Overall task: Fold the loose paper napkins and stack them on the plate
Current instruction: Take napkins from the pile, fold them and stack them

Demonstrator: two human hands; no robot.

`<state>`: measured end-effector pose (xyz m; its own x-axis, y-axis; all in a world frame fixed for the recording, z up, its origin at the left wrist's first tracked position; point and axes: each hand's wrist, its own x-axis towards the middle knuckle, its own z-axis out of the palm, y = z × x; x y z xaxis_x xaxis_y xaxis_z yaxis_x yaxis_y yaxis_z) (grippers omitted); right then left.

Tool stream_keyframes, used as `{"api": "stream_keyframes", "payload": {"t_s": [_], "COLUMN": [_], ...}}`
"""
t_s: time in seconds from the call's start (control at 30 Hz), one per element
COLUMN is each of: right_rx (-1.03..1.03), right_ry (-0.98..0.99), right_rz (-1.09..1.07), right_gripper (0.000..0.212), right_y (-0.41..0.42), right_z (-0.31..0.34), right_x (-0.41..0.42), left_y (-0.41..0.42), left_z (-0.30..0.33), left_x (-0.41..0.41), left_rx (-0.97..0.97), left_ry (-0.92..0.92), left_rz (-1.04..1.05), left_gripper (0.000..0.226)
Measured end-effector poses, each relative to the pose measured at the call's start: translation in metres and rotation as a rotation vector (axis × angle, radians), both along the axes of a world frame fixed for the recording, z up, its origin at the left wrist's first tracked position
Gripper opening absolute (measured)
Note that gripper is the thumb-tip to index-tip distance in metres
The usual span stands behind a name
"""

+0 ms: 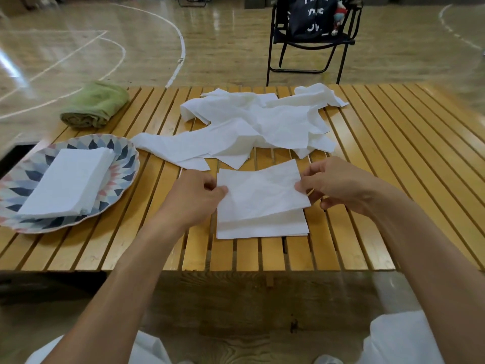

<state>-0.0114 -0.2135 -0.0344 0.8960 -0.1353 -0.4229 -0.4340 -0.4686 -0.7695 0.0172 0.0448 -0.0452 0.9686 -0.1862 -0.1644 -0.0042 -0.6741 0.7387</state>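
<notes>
- The slatted wooden desk [367,158] carries everything; the person sits at its near edge with both forearms reaching over it.
- A white napkin [259,195] lies near the middle of the near edge, part-folded: its upper layer is lifted and tilted over the flat lower layer, which rests on the slats.
- The left hand [194,198] has its grip closed on the napkin's left edge, thumb and fingers pinching the paper.
- The right hand [338,185] pinches the napkin's right edge the same way, its fingertips curled round the lifted layer.
- A heap of loose, crumpled napkins [262,124] spreads from the middle of the desk toward the far edge, just beyond the napkin being held; whether they touch cannot be told.
- The patterned plate [126,164] sits at the left edge of the desk, and a neat stack of folded napkins [68,179] rests on it.
- A rolled green towel [94,105] lies at the far left corner, beyond the plate.
- A black folding chair [312,40] holding a dark bag stands on the gym floor behind the desk's far edge.
</notes>
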Motion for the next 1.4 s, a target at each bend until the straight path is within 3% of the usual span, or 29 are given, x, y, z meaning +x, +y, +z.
{"api": "stream_keyframes", "payload": {"t_s": [0.27, 0.7, 0.83, 0.93, 1.03, 1.13, 1.4], "right_rx": [-0.158, -0.224, -0.285, -0.382, -0.295, -0.198, -0.178], "right_ry": [0.159, 0.212, 0.187, 0.062, -0.099, -0.157, -0.076], "right_rz": [0.140, 0.195, 0.167, 0.122, 0.131, 0.239, 0.351], "right_gripper": [0.010, 0.013, 0.019, 0.021, 0.013, 0.004, 0.007], "right_y": [0.004, 0.006, 0.006, 0.004, 0.006, 0.015, 0.023], "right_z": [0.002, 0.000, -0.002, -0.005, -0.007, -0.005, -0.014], "right_x": [-0.006, -0.003, -0.002, -0.001, -0.001, -0.002, 0.002], "left_y": [-0.003, -0.005, -0.002, -0.001, -0.005, -0.014, -0.023], "left_z": [-0.003, -0.011, -0.015, -0.015, -0.010, -0.009, -0.019], "left_x": [-0.001, 0.001, 0.003, 0.003, 0.000, -0.006, -0.008], "left_rx": [0.120, 0.204, 0.291, 0.296, 0.176, 0.153, 0.298], "left_ry": [0.061, 0.068, -0.004, -0.124, -0.194, -0.154, -0.098], "left_rz": [-0.063, -0.049, 0.014, 0.065, -0.041, -0.234, -0.400], "left_gripper": [0.019, 0.009, 0.016, 0.014, 0.006, 0.011, 0.031]}}
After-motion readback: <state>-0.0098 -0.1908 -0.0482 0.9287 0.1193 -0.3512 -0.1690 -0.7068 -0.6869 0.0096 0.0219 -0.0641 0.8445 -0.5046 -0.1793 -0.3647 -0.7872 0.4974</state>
